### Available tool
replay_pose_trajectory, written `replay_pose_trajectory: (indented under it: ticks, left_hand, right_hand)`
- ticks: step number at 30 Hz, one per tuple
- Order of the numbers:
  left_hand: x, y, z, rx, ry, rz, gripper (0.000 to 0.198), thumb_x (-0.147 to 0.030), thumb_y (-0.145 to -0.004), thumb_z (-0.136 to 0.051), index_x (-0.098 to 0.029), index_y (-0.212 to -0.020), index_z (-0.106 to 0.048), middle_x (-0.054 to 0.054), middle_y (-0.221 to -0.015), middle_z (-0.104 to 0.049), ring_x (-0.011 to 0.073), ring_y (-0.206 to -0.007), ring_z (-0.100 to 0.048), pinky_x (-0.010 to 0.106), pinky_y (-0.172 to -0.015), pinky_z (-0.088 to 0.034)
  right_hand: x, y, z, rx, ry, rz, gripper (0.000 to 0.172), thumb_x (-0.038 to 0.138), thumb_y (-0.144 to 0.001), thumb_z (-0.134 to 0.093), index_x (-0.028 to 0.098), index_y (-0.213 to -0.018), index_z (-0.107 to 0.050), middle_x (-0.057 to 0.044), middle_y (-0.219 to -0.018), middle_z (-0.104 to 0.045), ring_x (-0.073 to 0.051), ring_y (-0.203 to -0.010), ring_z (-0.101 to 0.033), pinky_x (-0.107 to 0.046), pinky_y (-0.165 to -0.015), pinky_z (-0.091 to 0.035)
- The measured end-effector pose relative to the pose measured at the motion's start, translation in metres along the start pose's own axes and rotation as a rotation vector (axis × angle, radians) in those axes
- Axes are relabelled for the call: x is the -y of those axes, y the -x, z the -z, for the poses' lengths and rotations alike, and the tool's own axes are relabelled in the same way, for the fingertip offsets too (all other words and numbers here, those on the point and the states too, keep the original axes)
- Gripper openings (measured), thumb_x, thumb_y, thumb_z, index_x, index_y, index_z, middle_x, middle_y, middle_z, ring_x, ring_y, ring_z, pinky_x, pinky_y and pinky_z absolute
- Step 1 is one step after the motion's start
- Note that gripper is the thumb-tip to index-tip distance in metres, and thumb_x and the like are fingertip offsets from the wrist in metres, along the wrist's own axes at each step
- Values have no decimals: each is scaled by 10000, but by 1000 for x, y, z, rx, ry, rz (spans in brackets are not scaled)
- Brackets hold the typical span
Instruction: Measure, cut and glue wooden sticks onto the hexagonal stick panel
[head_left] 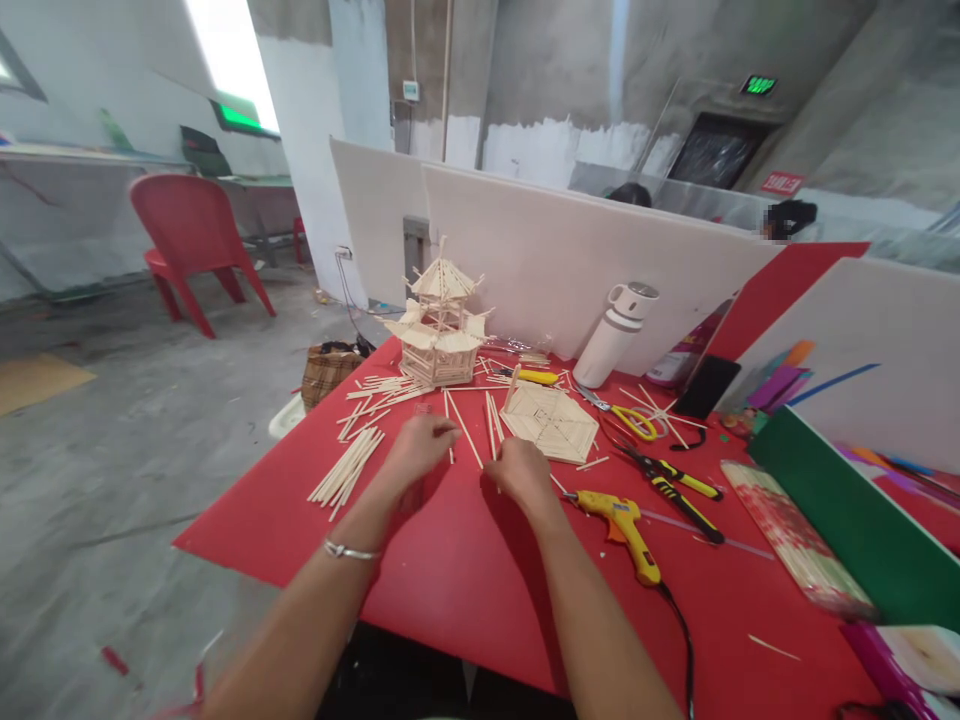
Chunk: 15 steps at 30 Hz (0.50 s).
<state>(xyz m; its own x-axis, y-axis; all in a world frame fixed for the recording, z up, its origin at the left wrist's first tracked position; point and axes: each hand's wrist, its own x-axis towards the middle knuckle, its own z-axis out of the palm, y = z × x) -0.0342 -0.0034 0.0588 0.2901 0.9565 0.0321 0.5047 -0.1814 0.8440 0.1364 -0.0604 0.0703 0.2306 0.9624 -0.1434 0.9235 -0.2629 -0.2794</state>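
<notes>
Over the red table [420, 590], my left hand [421, 446] has its fingers drawn together near some thin wooden sticks; whether it holds one is too small to tell. My right hand [521, 470] is closed, its fingertips at the lower end of a loose stick [465, 430]. Behind my hands stands a wooden stick pagoda model [441, 325]. A flat polygonal stick panel [551, 422] lies just beyond my right hand. Left of my left hand is a pile of sticks [346, 468]. A yellow glue gun [622, 525] lies to the right of my right forearm.
Black-yellow pliers [675, 490], yellow-handled scissors [634, 420] and a white bottle [615, 335] are at the right. Farther right lie a stick pack [795, 535] and a green box [862, 520]. White partitions [570, 250] rise behind; two people's heads show beyond.
</notes>
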Motion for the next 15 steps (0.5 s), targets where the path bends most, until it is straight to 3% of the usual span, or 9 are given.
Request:
replay_pose_trajectory:
  ticks: [2,6,11,15]
  left_hand:
    - [-1,-8,-22,64,185,9,319,-443,-782,-606,-169,-623,-649,23,-552,-623,165,-528,-590,253,-524,-396]
    - [-3,-6,-49,-7,546,55,364,-486,-714,-674,-159,-576,-594,-10,-514,-554,121,-500,-508,229,-507,-381]
    - [-3,3,-54,-73,765,134,321,-455,-690,-698,-145,-655,-621,9,-588,-618,113,-503,-528,233,-513,-427]
    - [-6,7,-53,-47,813,183,326,-457,-693,-706,-151,-763,-618,3,-595,-617,125,-487,-559,232,-465,-443]
  right_hand:
    - [-1,8,-2,-49,-135,45,154,255,-800,-613,172,-858,-730,-98,-820,-740,-214,-792,-676,-249,-622,-395]
    - [3,26,-9,-111,-277,185,121,207,-809,-582,190,-809,-702,-29,-716,-707,-148,-657,-606,-227,-581,-319]
    - [7,37,-5,-108,-340,289,290,331,-954,-489,209,-840,-727,-21,-746,-715,-130,-640,-587,-227,-573,-293]
    - [-12,35,11,-132,-355,318,311,412,-959,-505,229,-886,-746,-19,-837,-741,-145,-736,-630,-227,-650,-375]
